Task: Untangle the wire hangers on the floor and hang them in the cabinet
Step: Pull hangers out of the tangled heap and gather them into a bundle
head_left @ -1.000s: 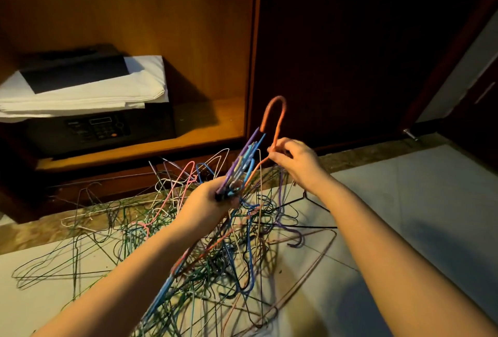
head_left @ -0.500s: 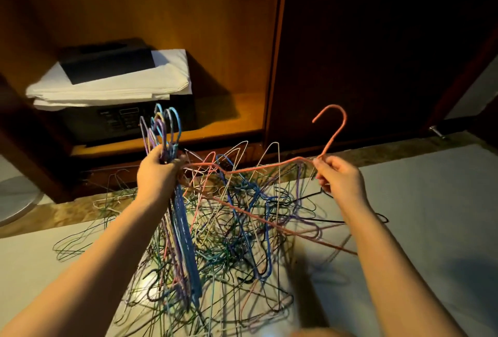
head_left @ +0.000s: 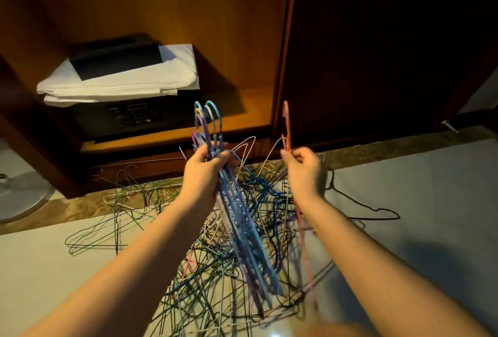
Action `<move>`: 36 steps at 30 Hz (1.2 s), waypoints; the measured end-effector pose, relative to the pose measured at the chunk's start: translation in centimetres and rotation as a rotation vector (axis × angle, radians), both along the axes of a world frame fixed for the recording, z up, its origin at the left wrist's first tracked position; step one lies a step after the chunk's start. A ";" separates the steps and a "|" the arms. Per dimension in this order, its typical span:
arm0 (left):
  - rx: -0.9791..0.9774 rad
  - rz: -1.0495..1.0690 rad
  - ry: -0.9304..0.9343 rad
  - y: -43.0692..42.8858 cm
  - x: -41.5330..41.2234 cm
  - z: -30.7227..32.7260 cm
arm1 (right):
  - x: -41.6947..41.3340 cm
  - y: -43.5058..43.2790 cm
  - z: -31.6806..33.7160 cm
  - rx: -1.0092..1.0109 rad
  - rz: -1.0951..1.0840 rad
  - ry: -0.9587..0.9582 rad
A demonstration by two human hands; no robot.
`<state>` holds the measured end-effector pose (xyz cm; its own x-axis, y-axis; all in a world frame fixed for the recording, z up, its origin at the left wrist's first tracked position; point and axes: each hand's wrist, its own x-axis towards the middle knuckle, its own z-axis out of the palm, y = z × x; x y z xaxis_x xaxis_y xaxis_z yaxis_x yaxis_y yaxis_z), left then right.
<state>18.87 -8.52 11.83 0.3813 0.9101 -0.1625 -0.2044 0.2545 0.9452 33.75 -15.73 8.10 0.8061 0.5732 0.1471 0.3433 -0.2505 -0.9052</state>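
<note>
Tangled hangers (head_left: 258,193) litter floor (head_left: 431,202); safe (head_left: 126,118) inside cabinet (head_left: 229,26).

A blue-and-purple hanger bunch (head_left: 237,218) stands hooks-up at centre frame, a pink hanger (head_left: 287,126) just right, seemingly edge-on. The tangled pile (head_left: 215,277) sprawls lower centre, before the open cabinet (head_left: 188,13).

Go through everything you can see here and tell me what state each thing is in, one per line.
Left hand: grips the bundle of blue and purple hangers, hooks up.
Right hand: pinches one pink hanger, hook up.
Hanger pile: tangled on the floor.
Black hanger: flat on the floor, right of the pile.
Cabinet: open.
Safe: door shut, folded linen on top.
</note>
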 end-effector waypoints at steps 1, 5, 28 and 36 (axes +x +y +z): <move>-0.013 -0.015 -0.028 -0.2 0.7 -0.1 | -0.6 0.5 -0.1 0.000 0.045 -0.033; -0.025 -0.077 -0.059 0.1 3.7 -1.8 | -1.5 2.3 -1.2 0.050 0.097 -0.057; 0.247 -0.213 0.297 1.8 11.2 -9.1 | 17.7 -4.1 -19.3 -0.568 -0.289 0.069; 0.428 -0.250 0.741 1.7 11.6 -15.6 | 24.6 -1.3 -25.1 -0.892 -0.183 -0.089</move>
